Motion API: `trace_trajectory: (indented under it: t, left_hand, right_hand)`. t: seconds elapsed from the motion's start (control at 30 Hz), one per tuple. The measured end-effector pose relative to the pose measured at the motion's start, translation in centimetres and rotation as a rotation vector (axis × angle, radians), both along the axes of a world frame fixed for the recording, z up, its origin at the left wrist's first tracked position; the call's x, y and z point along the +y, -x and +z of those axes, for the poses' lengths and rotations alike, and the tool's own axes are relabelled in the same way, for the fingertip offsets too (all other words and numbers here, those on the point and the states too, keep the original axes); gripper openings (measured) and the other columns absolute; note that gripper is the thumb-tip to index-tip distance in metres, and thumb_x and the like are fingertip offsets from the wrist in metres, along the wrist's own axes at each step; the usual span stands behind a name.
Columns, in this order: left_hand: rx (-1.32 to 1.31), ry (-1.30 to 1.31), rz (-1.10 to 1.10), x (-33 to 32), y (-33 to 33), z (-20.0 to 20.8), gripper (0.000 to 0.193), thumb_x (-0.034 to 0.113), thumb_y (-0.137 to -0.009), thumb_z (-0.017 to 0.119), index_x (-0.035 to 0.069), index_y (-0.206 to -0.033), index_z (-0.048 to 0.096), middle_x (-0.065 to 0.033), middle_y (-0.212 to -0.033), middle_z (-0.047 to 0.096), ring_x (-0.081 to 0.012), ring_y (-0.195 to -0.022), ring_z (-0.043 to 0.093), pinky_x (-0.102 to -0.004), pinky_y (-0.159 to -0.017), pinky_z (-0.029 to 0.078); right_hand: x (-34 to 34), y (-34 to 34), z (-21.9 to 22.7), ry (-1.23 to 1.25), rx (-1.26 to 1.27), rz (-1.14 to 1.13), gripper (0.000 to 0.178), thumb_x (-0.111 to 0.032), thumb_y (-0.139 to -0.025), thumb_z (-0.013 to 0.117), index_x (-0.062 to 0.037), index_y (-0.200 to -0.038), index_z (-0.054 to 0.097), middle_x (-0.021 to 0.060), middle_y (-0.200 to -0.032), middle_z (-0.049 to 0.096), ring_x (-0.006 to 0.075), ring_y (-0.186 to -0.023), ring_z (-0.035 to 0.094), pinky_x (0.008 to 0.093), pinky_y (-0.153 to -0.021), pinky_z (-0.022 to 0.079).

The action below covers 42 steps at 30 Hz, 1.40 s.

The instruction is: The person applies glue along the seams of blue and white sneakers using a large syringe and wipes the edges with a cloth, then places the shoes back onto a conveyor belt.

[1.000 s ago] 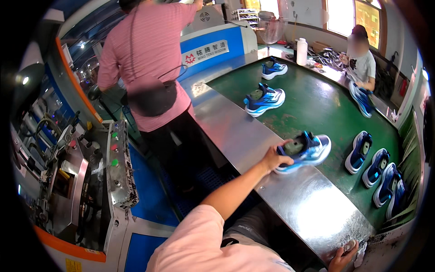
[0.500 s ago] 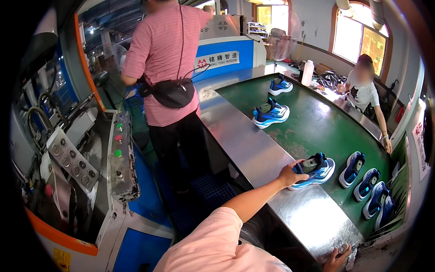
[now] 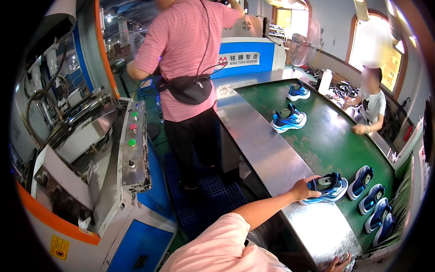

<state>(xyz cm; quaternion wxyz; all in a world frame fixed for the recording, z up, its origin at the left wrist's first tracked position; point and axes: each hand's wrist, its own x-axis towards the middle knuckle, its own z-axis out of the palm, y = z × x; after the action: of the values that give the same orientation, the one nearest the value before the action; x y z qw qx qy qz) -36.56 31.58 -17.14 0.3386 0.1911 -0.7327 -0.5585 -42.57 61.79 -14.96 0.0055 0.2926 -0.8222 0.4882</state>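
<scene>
I'm pinching the blue running shoe (image 3: 330,193) from behind w/ L hand (image 3: 302,188), ideally holding it level; R hand (image 3: 337,264) grip: can't tell.

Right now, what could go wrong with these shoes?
1. The left hand grips the held shoe at its heel end, so the toe could swing into the neighbouring shoe.
2. The two rightmost shoes crowd together beside the green strips, so they might scuff or snag.
</scene>
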Motion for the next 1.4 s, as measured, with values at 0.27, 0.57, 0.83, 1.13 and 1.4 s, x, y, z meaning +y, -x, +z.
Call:
trace_trajectory:
  t: [0.27, 0.57, 0.83, 1.13, 1.4]
  left_hand:
    - [0.036, -0.01, -0.013, 0.0, -0.9, -0.4, 0.066, 0.033, -0.059, 0.072, 0.009, -0.116, 0.048, -0.0121, -0.103, 0.057, -0.0235, -0.096, 0.054, -0.0303, -0.085, 0.04]
    - [0.102, -0.064, -0.05, 1.3, -5.6, 0.4, 0.059, 0.027, -0.064, 0.071, 0.006, -0.114, 0.047, -0.0078, -0.104, 0.056, -0.0177, -0.097, 0.053, -0.0281, -0.087, 0.039]
    - [0.056, -0.109, -0.07, 3.8, -7.2, 2.2, 0.065, 0.018, -0.065, 0.067, 0.002, -0.12, 0.037, -0.0124, -0.112, 0.047, -0.0221, -0.104, 0.046, -0.0314, -0.091, 0.034]
    - [-0.046, 0.1, -0.139, 13.1, -11.0, 4.1, 0.066, 0.006, -0.069, 0.061, -0.004, -0.125, 0.027, -0.0186, -0.122, 0.035, -0.0287, -0.111, 0.038, -0.0362, -0.096, 0.029]
    - [0.158, 0.7, -0.167, 7.1, -7.0, 10.5, 0.03, 0.01, -0.078, 0.051, -0.004, -0.104, 0.05, -0.0179, -0.109, 0.048, -0.0283, -0.102, 0.046, -0.0358, -0.089, 0.034]
  right_hand:
    - [-0.5, 0.4, -1.3, -0.013, -0.04, 0.02, 0.053, -0.035, -0.076, 0.054, -0.0028, -0.115, 0.038, 0.0039, -0.081, 0.05, 0.0104, -0.064, 0.045, 0.0215, -0.055, 0.036]
    - [-2.0, -1.0, -2.8, -0.046, -0.132, 0.087, 0.049, -0.033, -0.077, 0.054, -0.0038, -0.114, 0.039, 0.003, -0.08, 0.05, 0.0091, -0.062, 0.044, 0.0205, -0.053, 0.035]
    - [0.1, -2.9, -1.7, -0.018, -0.133, 0.053, 0.047, -0.032, -0.078, 0.053, -0.0047, -0.113, 0.039, 0.0023, -0.079, 0.05, 0.0079, -0.06, 0.043, 0.0196, -0.052, 0.035]
    - [6.7, -6.4, 2.5, 0.316, -0.545, -0.03, 0.043, -0.03, -0.079, 0.053, -0.0057, -0.113, 0.04, 0.0015, -0.078, 0.05, 0.0066, -0.059, 0.042, 0.0185, -0.05, 0.034]
    - [9.6, -6.4, 4.8, 1.126, -0.96, -0.22, 0.054, -0.057, -0.081, 0.04, -0.0101, -0.106, 0.044, 0.0043, -0.077, 0.049, 0.0052, -0.051, 0.035, 0.0154, -0.041, 0.027]
